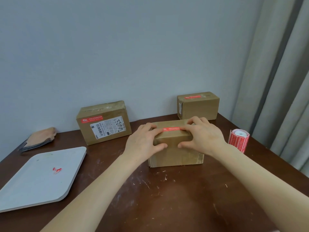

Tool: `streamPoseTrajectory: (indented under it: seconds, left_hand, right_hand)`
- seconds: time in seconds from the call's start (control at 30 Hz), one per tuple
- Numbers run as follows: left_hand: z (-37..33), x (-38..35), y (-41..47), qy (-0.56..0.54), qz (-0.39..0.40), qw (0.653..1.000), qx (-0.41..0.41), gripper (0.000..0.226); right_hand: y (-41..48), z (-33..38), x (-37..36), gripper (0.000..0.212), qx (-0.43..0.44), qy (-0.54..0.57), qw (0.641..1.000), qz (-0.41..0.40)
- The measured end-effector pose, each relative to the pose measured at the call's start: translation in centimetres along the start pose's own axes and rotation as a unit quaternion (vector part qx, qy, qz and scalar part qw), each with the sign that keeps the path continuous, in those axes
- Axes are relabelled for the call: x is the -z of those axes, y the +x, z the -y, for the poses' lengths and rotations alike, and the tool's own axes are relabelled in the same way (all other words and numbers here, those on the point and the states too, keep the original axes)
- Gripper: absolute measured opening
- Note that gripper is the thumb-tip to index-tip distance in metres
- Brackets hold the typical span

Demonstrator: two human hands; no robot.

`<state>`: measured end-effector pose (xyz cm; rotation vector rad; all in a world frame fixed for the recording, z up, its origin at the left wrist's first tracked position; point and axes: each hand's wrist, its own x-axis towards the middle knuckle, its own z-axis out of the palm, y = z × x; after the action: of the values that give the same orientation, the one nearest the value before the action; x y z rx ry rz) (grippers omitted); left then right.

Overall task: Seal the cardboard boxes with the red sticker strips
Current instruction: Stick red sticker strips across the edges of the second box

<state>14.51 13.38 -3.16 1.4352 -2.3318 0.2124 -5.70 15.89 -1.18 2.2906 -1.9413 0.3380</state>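
- The table (167, 198) nearest you is dark brown wood, glossy, flecked with pale scratches and white specks.
- Left of the box and nearer you, a pale grey tray (33, 190) with rounded corners lies flat, with small red scraps (57, 170) on it.
- The box (175, 154), plain brown cardboard with worn lower edges, stands at the middle of the table in front of you.
- Your left hand (142, 141) clasps the box's top front edge: bent fingers on the lid, thumb on the front face.
- Your right hand (204, 136) clasps the same edge, fingertips on the lid, thumb on the front.
- The red strip (171, 129) lies flat along the box's lid; both ends are hidden under your fingers.
- Right of the box, apart from it, a roll of red stickers (239, 139) stands with its tail hanging loose.
- Behind the box to the left, a labelled box (103, 124) carries a white shipping label and a red strip.
- Far left of the box lies a folded tan cloth (40, 137) with a dark edge.
- Behind the box to the right, a far box (199, 108) with a red strip on top stands at the wall (133, 56), which is plain pale blue-grey.
- A grey curtain (275, 81) hangs in folds at the far right.
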Motion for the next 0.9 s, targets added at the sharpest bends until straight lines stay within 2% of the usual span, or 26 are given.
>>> streamPoseTrajectory:
  seconds: [0.07,0.13,0.2,0.27,0.3,0.37,0.47,0.53,0.6,0.7,0.77,0.9]
  left_hand:
    - [0.0,-0.1,0.1,-0.01,0.014,1.0,0.006,0.064]
    - [0.2,-0.2,-0.1,-0.05,0.001,0.998,0.03,0.073]
    - [1.0,-0.3,-0.7,-0.134,-0.011,0.985,0.104,0.09]
    - [1.8,-0.7,-1.7,-0.23,0.032,0.955,0.183,0.1]
    - [2.0,-1.1,-2.1,-0.258,0.065,0.942,0.204,0.098]
    - [2.0,-2.0,-2.8,-0.276,0.105,0.933,0.207,0.087]
    - [2.1,-1.5,-2.3,-0.299,0.057,0.928,0.214,0.073]
    - [2.3,-0.1,-1.3,-0.357,0.017,0.905,0.23,0.063]
    - [2.2,1.5,-0.3,-0.428,-0.002,0.873,0.234,0.05]
    - [1.7,2.8,0.8,-0.477,-0.003,0.845,0.241,0.045]
    - [1.5,3.1,1.3,-0.47,-0.02,0.849,0.24,0.043]
    - [1.7,2.5,1.9,-0.402,-0.051,0.882,0.242,0.036]
  right_hand:
    - [0.0,-0.2,0.0,0.074,0.001,0.008,1.0,0.001]
    - [-0.2,-0.7,-0.1,0.09,-0.021,0.064,0.998,-0.004]
    - [-0.7,-1.8,-0.3,0.111,-0.081,0.178,0.981,0.004]
    - [-1.3,-2.9,-1.2,0.119,-0.133,0.258,0.956,0.046]
    - [-1.7,-3.2,-1.9,0.117,-0.146,0.277,0.947,0.075]
    - [-2.2,-3.5,-3.0,0.099,-0.157,0.307,0.932,0.108]
    - [-1.9,-3.6,-2.8,0.078,-0.164,0.309,0.935,0.053]
    - [-1.1,-3.9,-1.6,0.07,-0.182,0.309,0.933,-0.009]
    - [-0.4,-3.9,-0.1,0.055,-0.21,0.394,0.893,-0.051]
    - [0.1,-3.5,1.7,0.037,-0.234,0.54,0.809,-0.004]
    - [0.3,-3.6,2.1,0.038,-0.216,0.564,0.796,0.029]
    - [0.6,-3.8,1.7,0.049,-0.179,0.571,0.799,0.057]
